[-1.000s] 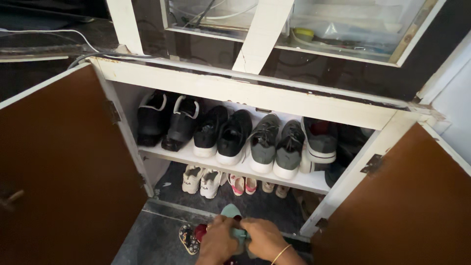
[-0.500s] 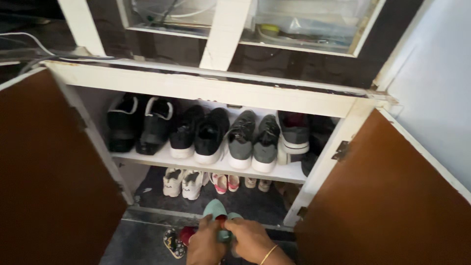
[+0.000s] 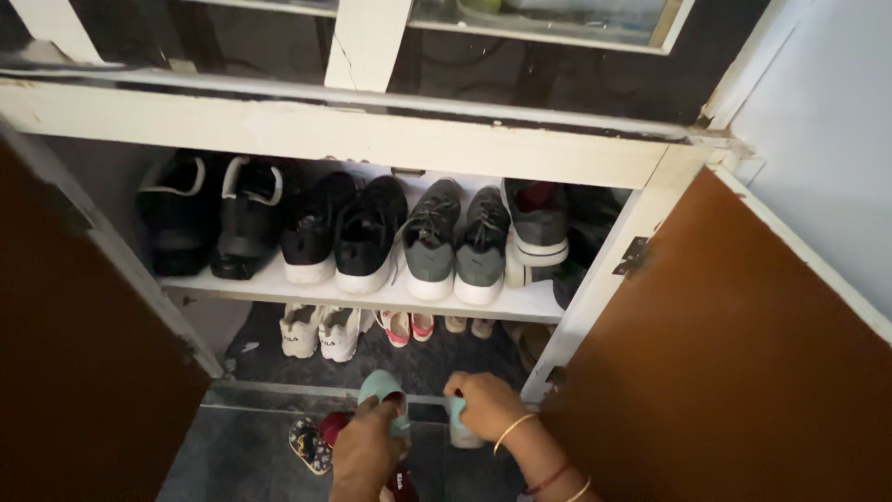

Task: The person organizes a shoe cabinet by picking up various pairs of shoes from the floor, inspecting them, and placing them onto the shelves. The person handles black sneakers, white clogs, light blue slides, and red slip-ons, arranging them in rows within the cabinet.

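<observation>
Left hand (image 3: 364, 453) and right hand (image 3: 483, 406) each grip a teal shoe (image 3: 386, 395), seemingly a pair, partly hidden.

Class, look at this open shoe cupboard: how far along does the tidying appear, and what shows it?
Done: the upper shelf holds a neat row of dark and grey sneakers. In hand: the left hand and right hand each grip one of the teal shoes at the cupboard's base. Left: a patterned sandal lies on the floor outside.
</observation>
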